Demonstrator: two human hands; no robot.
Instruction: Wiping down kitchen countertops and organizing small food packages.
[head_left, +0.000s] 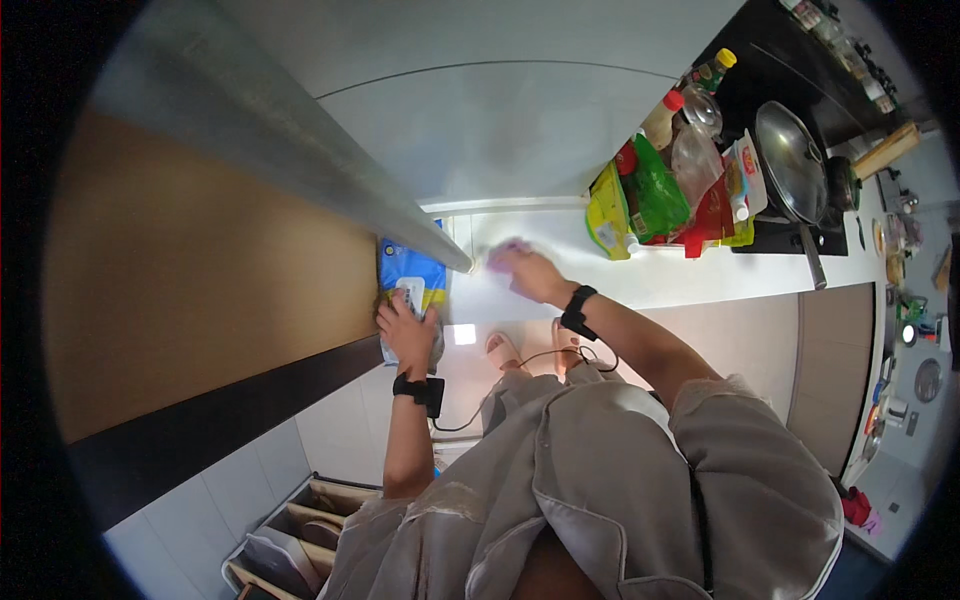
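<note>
A blue and yellow plastic bag (411, 261) stands at the left end of the white countertop (555, 274), against a brown panel. My left hand (409, 334) holds its near side, fingers spread over the pale label and the clear lower part. To the right, my right hand (536, 274) is low over the counter with a pinkish-purple cloth (504, 255) in its fingers. Motion blurs the cloth and fingertips, so their exact contact with the counter cannot be made out. A grey pipe (375, 184) comes down to the counter between the bag and the cloth.
Several food bags, including a green one (656, 184), and bottles crowd the counter to the right. Beyond them a lidded pan (793, 161) sits on the black stove, its handle (812, 259) projecting over the front edge. A thin cable (480, 414) hangs from my left wristband.
</note>
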